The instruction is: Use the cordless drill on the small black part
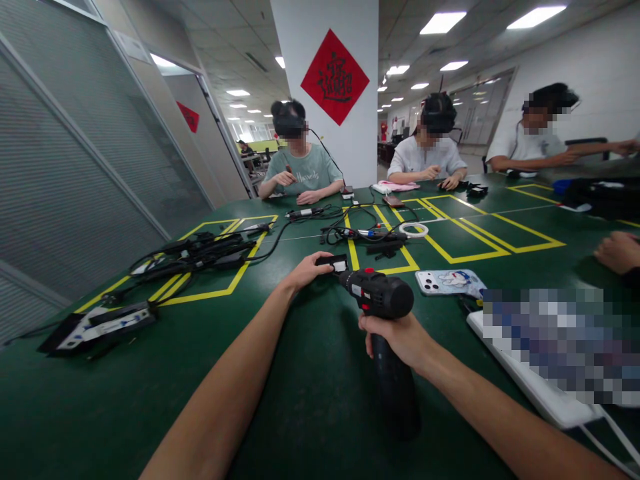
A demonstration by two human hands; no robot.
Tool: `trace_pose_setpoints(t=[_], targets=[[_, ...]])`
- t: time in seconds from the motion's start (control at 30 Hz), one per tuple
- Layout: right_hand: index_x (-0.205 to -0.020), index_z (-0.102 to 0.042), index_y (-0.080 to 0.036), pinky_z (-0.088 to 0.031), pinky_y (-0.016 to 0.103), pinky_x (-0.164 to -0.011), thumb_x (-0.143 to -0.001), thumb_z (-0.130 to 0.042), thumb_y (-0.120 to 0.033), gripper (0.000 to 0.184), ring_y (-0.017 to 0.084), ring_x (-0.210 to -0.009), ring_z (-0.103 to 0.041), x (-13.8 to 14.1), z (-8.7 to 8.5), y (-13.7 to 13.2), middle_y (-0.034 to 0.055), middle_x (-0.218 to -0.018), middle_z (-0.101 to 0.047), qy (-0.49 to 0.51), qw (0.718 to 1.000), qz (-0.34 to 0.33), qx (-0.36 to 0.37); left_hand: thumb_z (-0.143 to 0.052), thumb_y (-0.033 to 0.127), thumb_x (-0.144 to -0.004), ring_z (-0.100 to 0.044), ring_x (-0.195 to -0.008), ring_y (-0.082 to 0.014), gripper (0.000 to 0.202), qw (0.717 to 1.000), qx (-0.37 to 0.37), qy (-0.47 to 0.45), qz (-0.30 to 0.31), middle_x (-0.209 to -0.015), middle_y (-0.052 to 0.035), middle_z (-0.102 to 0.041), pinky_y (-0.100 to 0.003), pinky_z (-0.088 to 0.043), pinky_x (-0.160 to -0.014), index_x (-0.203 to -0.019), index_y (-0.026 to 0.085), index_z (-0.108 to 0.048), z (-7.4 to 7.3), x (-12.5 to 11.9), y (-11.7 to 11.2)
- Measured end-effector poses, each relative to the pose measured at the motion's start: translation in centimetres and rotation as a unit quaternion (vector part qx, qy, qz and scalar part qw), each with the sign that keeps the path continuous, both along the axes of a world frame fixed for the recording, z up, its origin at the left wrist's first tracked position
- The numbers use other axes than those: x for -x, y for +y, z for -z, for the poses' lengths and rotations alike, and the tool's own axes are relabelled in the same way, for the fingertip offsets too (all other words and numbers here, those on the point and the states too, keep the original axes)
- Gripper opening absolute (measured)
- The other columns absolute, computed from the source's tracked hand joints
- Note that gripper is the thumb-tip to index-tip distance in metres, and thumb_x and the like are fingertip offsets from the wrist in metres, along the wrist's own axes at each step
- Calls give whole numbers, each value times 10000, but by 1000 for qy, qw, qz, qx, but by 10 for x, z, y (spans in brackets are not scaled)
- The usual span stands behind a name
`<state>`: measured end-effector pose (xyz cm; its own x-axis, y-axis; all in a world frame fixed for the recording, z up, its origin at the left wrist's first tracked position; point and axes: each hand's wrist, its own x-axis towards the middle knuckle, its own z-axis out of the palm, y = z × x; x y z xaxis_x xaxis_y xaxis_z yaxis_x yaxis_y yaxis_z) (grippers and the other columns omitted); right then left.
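Note:
In the head view my right hand (400, 337) is wrapped round the grip of a black cordless drill (387, 295) with red buttons. The drill's chuck points away from me, at a small black housing (331, 259) with a white patch. Fingers of my left hand (307, 271) are closed on the left end of that housing, holding it at the table. The drill's front end is close to the housing, but I cannot tell whether its bit touches it.
Black cables (200, 252) lie heaped on the green table (190, 373) at left, with an opened power strip (120, 323) nearer me. Tools and wires (360, 235) lie ahead. At right are a phone (447, 282) and a white device (530, 373). Several people sit around the table.

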<state>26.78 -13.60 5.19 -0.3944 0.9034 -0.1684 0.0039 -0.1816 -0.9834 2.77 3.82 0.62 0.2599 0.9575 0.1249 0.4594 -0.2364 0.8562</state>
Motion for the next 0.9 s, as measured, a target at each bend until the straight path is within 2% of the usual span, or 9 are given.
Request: trace_pose_setpoints(t=[0.47, 0.9], targets=[[-750, -556, -140, -406, 246, -471, -718, -547, -234, 100, 124, -433, -517, -1, 0, 0, 5, -481, -565, -2, 1000, -4, -7, -656, 395, -634, -578, -943, -217, 555, 1000, 7, -23, 4, -1048, -55, -626, -347, -432, -871, -1131, 171, -554, 4, 1, 2], [-762, -571, -138, -392, 239, -461, -713, -552, -235, 111, 123, -431, -520, 0, 2, 1, 6, -482, -567, 1, 1000, 4, -1, -652, 382, -628, -580, -912, -215, 539, 1000, 15, -19, 1, -1022, -51, -632, -345, -446, -853, -1115, 171, -558, 1, 0, 0]])
